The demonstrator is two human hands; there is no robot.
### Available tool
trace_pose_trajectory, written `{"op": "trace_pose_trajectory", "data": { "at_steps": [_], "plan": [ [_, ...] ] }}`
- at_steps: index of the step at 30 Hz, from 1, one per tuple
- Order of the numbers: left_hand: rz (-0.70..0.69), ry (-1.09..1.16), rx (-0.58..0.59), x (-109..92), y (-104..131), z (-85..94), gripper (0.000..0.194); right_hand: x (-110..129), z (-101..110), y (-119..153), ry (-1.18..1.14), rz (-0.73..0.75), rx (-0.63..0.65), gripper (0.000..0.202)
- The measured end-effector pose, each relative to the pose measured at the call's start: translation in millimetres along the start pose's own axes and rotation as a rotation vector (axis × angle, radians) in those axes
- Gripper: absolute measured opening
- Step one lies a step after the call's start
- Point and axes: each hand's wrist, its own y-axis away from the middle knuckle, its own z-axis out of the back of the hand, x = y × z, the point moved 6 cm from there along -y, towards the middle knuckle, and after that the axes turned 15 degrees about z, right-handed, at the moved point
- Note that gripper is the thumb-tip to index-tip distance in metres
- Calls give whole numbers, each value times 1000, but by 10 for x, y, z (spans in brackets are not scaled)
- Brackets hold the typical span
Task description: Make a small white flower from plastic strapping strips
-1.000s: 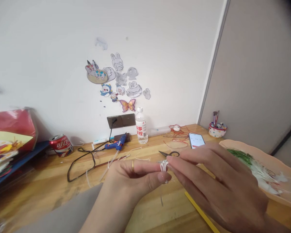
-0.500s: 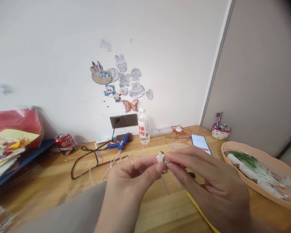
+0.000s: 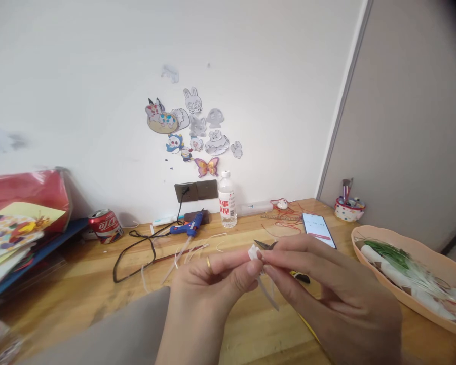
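Note:
Between the thumb and fingers of my left hand (image 3: 213, 284), which wears a gold ring, is a small folded white strip (image 3: 253, 252). My right hand (image 3: 327, 289) meets it from the other side, fingertips pinched at its right edge. Below the fingers hangs a thin, pale tail (image 3: 269, 294) of the strip. The fingertips hide part of the folds. Just behind the right fingers show the dark pointed jaws of a tool (image 3: 265, 245), which seems to lie on the table. A black and yellow handle end (image 3: 300, 276) peeks out under that hand.
A blue glue gun (image 3: 188, 225) with a black cord, a water bottle (image 3: 227, 203) and a cola can (image 3: 105, 226) stand along the back. To the right are a phone (image 3: 318, 230) and a peach tray (image 3: 368, 276) holding craft materials. Papers (image 3: 15, 228) are piled left.
The white strip has turned, so its looped folds give way to a flatter face. My right fingers sit slightly lower, showing more of the tool's jaws. The view has shifted a little.

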Motion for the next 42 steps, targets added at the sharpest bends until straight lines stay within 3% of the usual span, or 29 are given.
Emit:
{"op": "trace_pose_trajectory", "data": {
  "at_steps": [6, 10, 14, 19, 25, 33, 37, 42],
  "plan": [
    [-5, 1, -34, -11, 7, 42, 3, 23, 16, 57, 40, -9, 9, 24],
    [-68, 16, -39, -81, 8, 39, 2, -37, -26, 41, -58, -60, 46, 27],
    [-23, -15, -14, -62, -1, 33, 8, -53, -60, 39, -98, -125, 69, 25],
    [-10, -16, -4, -53, 15, 46, 9, 44, 14, 66, 78, -18, 21, 30],
    [-1, 4, -8, -18, -13, 52, 4, 77, -31, 71, 146, 94, 139, 26],
    [-29, 10, -21, -55, -8, 49, 6, 62, -11, 43, -72, 39, 52, 32],
    [-60, 50, -16, -128, 22, 23, 6, 20, -40, 2, -250, 14, 106, 37],
    [50, 2, 63, -100, -42, -22, 6, -131, -45, -69, -327, -91, 193, 25]
  ]
}}
